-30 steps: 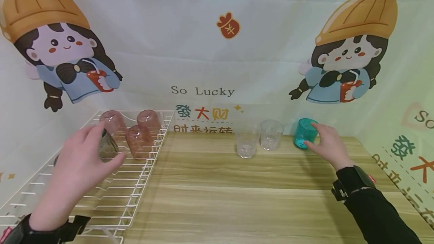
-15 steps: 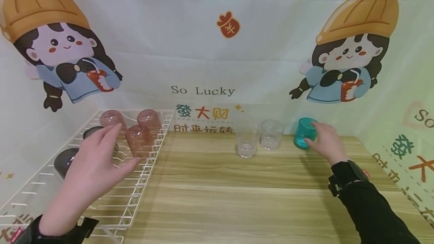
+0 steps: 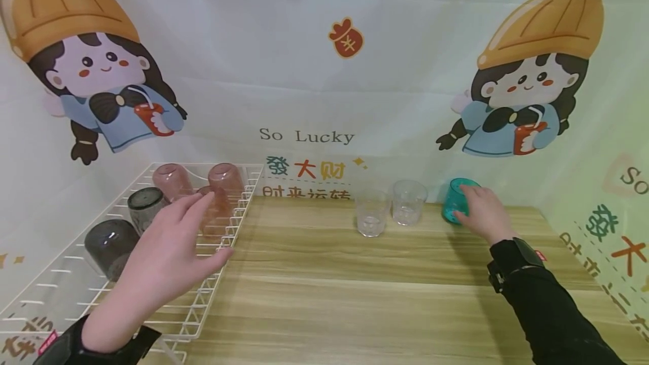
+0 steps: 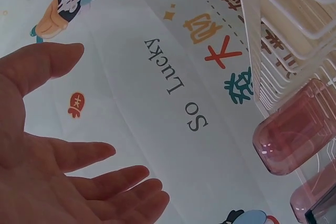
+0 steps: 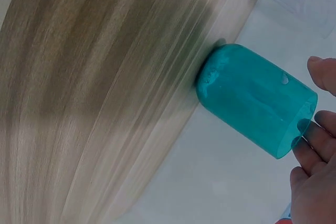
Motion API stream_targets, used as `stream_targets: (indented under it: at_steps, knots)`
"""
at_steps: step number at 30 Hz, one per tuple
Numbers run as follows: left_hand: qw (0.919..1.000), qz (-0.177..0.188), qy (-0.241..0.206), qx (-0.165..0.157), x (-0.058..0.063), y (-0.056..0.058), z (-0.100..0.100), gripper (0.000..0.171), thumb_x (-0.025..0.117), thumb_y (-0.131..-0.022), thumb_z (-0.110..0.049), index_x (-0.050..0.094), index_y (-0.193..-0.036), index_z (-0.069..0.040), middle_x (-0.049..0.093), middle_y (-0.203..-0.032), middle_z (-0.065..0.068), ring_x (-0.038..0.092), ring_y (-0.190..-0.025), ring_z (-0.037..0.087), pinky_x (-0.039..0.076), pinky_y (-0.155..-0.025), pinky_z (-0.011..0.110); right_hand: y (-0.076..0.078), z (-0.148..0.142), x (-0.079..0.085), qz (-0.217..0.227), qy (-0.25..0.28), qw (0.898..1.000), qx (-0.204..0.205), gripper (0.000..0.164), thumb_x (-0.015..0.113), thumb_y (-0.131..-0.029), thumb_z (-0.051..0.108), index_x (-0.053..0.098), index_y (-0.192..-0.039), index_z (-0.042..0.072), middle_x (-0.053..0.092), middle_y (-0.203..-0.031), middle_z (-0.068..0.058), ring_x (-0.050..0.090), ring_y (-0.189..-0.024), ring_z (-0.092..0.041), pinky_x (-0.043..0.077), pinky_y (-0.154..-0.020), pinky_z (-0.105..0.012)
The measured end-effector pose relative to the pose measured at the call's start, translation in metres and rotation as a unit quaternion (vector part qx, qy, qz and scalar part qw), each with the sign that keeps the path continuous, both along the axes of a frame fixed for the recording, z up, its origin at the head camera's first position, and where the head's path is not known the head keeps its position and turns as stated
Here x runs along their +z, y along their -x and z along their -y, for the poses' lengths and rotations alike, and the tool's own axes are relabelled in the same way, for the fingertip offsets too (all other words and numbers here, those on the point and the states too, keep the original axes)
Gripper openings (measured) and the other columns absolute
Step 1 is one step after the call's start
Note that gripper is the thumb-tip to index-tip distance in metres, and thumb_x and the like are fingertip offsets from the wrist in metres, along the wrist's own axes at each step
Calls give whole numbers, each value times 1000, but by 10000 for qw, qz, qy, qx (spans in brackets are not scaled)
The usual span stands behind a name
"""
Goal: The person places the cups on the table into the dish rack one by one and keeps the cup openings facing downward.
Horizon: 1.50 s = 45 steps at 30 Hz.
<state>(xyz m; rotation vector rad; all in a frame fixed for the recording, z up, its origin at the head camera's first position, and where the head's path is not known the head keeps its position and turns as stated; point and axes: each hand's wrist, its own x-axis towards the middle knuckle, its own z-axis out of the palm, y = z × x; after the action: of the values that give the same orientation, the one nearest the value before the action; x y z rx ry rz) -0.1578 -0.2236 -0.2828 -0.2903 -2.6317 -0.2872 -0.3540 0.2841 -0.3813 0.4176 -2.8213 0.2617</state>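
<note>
Near the back of the table, my right hand (image 3: 490, 216) is at an upright teal cup (image 3: 453, 200). In the right wrist view, some fingertips lie against the far side of the teal cup's (image 5: 252, 98) rim, while the thumb stands apart from it. My left hand (image 3: 164, 252) hovers over the white wire rack (image 3: 200, 320), fingers spread and holding nothing. Two dark grey glasses (image 3: 109, 246) stand upside down on the rack beside that hand. Behind it are three upside-down pink glasses (image 3: 171, 179), one partly hidden by the fingers.
Two clear glasses (image 3: 372, 216) stand upright on the wooden table (image 3: 345, 308), left of the teal cup. A printed white cloth (image 3: 294, 61) hangs behind the table and along the sides. The rack stretches along the table's left side.
My left hand has moved right across the rack, uncovering the dark glasses and partly covering a pink one. My right hand has shifted slightly left, closer over the teal cup, which stays in place.
</note>
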Motion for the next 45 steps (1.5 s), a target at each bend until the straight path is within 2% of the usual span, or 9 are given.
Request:
stream_targets:
  at_steps: [10, 17, 20, 25, 27, 32, 39, 42, 45]
  knots:
    - [9994, 261, -13, -212, -2, -6, -9, 86, 78, -70, -38, 41, -139, -2, 47, -134, 24, 44, -120, 44, 38, -96, 61, -1, 4, 0, 52, -193, 9997, 127, 69, 70, -84, 17, 35, -135, -14, 43, -132, -36, 37, -124, -51, 30, -107, -57]
    - [9988, 195, 88, -431, -3, -6, -14, 84, 78, -70, -38, 44, -137, -2, 50, -131, 23, 47, -118, 41, 41, -95, 58, -1, 3, -8, -175, -409, 9989, 115, 63, 69, -83, 13, 40, -132, -14, 48, -127, -36, 42, -119, -49, 33, -105, -55]
    - [9987, 140, 117, -477, -4, -6, -16, 84, 78, -70, -38, 44, -137, -2, 51, -130, 22, 48, -117, 41, 41, -95, 58, -1, 5, -11, -457, -342, 9984, -31, 49, 66, -84, 7, 48, -126, -13, 55, -117, -34, 49, -111, -48, 40, -98, -55]
    - [9984, 47, 79, -556, -6, -4, -19, 84, 79, -69, -38, 45, -135, -1, 50, -130, 23, 48, -116, 42, 41, -96, 57, -2, 9, -13, -792, -154, 9964, -278, 23, 54, -87, -4, 62, -108, -7, 64, -91, -27, 58, -85, -45, 49, -75, -55]
    - [9981, -42, 77, -608, -6, -2, -22, 83, 80, -68, -37, 46, -134, 0, 51, -129, 22, 49, -115, 41, 42, -95, 56, -3, 9, -13, -817, -112, 9961, -330, 22, 51, -88, -5, 64, -105, -5, 65, -87, -26, 59, -80, -44, 49, -71, -55]
    - [9970, -198, 144, -738, -6, 4, -28, 83, 80, -66, -38, 47, -133, 1, 53, -127, 22, 50, -114, 39, 42, -95, 53, -7, 7, -10, -735, -71, 9963, -439, 23, 53, -89, -3, 63, -110, -5, 66, -93, -26, 59, -84, -44, 49, -75, -55]
    - [9962, -1, 201, -849, -5, 9, -37, 86, 79, -68, -41, 44, -137, -2, 51, -130, 20, 49, -117, 37, 42, -97, 52, -19, 5, -8, -1033, 66, 9941, -330, 17, 60, -86, -3, 64, -103, -4, 64, -82, -23, 58, -73, -41, 49, -64, -51]
    - [9960, 72, 191, -871, -6, 10, -40, 87, 78, -68, -42, 43, -138, -3, 50, -132, 20, 48, -120, 37, 42, -98, 52, -27, 4, -6, -1157, 226, 9926, -307, 7, 60, -85, -3, 63, -92, -1, 59, -69, -17, 54, -62, -34, 45, -54, -44]
    - [9956, 127, 194, -909, -8, 11, -43, 88, 78, -69, -43, 42, -139, -4, 49, -133, 19, 47, -121, 37, 41, -99, 52, -36, 2, -5, -1137, 362, 9923, -326, 8, 58, -86, -2, 63, -93, 0, 58, -68, -15, 53, -61, -32, 41, -51, -38]
